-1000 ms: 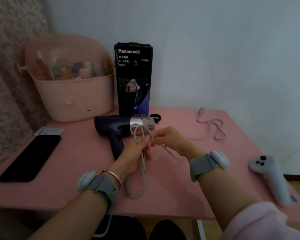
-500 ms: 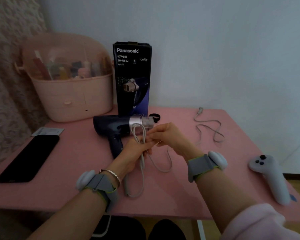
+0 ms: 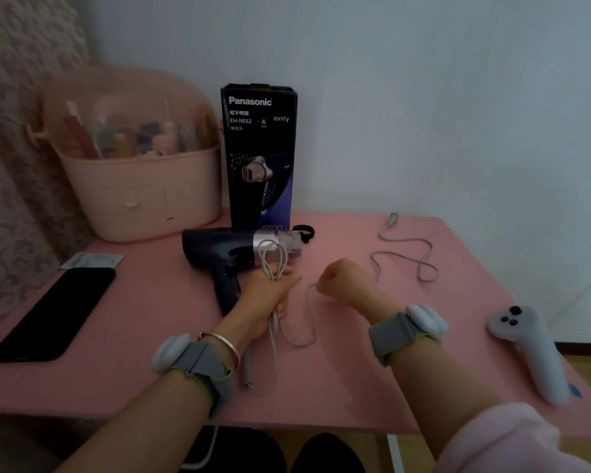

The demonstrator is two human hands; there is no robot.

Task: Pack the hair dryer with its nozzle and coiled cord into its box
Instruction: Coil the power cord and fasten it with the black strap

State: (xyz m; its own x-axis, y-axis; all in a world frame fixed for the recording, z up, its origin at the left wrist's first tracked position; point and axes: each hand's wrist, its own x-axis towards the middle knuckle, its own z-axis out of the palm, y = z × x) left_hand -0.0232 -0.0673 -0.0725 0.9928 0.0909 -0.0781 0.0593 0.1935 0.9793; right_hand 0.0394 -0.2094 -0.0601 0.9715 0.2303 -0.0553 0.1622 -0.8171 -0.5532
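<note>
Nearest me, both wrists carry grey strapped bands, and my left hand (image 3: 270, 291) has its fingers (image 3: 289, 279) clamped around a bundle of grey cord (image 3: 274, 268) loops. 2 loops stand above my fist, and more cord hangs below it onto the pink bench (image 3: 116, 353). To the right of those fingers, my right hand (image 3: 342, 278) is closed in a fist, pinching 1 strand of the same cord, which sags in a loop between my 2 hands. Just beyond my left fingers lies the hair dryer (image 3: 229, 250) on its side, dark blue, its clear nozzle (image 3: 292, 243) pointing right. Behind it the box (image 3: 258, 158) stands upright. Further right of my right fingers the cord's far end trails in curves, and a grey controller (image 3: 526, 349) lies near the bench edge. Left of my left fingers rests a black phone (image 3: 55, 312).
</note>
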